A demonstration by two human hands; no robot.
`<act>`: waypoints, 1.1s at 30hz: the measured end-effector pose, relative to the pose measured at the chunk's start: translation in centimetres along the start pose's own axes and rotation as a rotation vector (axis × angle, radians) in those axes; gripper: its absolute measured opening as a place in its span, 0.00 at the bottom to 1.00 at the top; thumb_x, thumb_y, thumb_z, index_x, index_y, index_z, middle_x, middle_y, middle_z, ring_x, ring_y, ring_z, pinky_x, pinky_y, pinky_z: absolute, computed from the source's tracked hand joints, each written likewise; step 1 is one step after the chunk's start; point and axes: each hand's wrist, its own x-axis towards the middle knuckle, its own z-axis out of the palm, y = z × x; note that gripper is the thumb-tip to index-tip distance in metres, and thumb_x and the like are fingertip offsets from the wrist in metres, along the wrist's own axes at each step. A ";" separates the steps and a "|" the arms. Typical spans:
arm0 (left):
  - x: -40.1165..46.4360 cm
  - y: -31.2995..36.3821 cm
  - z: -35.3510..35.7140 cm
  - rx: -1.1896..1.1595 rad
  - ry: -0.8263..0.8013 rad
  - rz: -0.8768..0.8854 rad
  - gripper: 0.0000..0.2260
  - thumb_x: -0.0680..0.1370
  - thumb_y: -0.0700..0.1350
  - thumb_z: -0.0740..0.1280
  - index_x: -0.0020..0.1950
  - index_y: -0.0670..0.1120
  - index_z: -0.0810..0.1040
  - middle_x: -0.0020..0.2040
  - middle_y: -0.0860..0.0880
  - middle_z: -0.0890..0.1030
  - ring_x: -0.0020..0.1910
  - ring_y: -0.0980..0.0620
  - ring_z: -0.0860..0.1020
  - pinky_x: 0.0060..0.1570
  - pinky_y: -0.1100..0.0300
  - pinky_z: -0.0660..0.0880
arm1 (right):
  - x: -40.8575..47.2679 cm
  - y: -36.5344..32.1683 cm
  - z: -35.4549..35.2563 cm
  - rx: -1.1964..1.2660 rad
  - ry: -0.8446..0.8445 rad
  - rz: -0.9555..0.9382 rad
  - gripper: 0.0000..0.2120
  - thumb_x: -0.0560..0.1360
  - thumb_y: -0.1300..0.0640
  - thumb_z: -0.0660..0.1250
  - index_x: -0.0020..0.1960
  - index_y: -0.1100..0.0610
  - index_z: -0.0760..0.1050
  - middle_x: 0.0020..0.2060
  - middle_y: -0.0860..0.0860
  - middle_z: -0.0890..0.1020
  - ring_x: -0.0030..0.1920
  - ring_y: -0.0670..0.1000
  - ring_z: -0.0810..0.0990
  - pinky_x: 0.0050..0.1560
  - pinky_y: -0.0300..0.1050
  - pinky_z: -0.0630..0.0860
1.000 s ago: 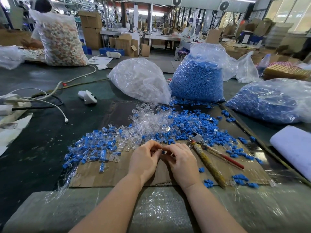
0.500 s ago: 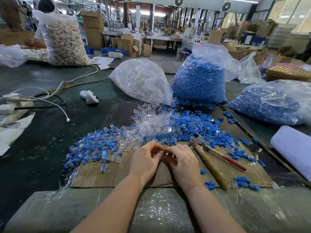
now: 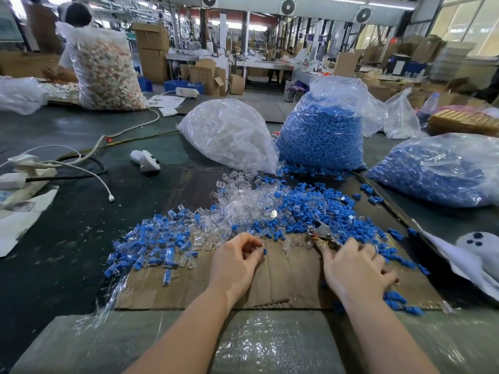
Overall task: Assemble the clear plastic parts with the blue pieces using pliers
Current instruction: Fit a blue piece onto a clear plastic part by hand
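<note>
Both hands have parted since a second ago: the right hand (image 3: 356,268) now lies spread over the pliers' handles, fingers fairly straight, while the left hand (image 3: 237,261) pinches a small blue piece (image 3: 265,251) in curled fingertips. They rest on a cardboard sheet (image 3: 283,290) at the worktop's near edge. The pliers (image 3: 320,232) show a bare metal head just beyond the right hand. Farther on, loose clear plastic parts (image 3: 243,201) and blue pieces (image 3: 310,209) are heaped together. Behind stand a bag of clear parts (image 3: 226,133) and a bag of blue pieces (image 3: 321,136).
</note>
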 end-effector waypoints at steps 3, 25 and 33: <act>0.0 0.1 -0.1 -0.019 -0.002 -0.015 0.11 0.74 0.38 0.69 0.40 0.54 0.75 0.36 0.56 0.78 0.34 0.71 0.74 0.35 0.78 0.69 | 0.7 0.7 -0.1 -0.060 -0.145 -0.012 0.33 0.74 0.32 0.53 0.70 0.53 0.60 0.71 0.56 0.63 0.70 0.58 0.63 0.67 0.63 0.57; 2.4 1.7 -0.8 -0.512 0.059 -0.401 0.03 0.74 0.36 0.68 0.47 0.41 0.79 0.36 0.44 0.81 0.25 0.55 0.78 0.23 0.66 0.71 | -2.5 -2.9 -4.6 0.590 -0.662 -0.476 0.09 0.78 0.52 0.60 0.42 0.55 0.70 0.29 0.47 0.72 0.26 0.43 0.69 0.26 0.35 0.64; 2.7 1.9 -0.5 -0.504 0.127 -0.441 0.04 0.75 0.35 0.68 0.42 0.42 0.79 0.32 0.45 0.79 0.23 0.55 0.77 0.21 0.64 0.71 | -2.8 -3.5 -4.9 0.566 -0.768 -0.437 0.02 0.72 0.62 0.60 0.42 0.55 0.69 0.36 0.51 0.75 0.31 0.47 0.75 0.29 0.34 0.70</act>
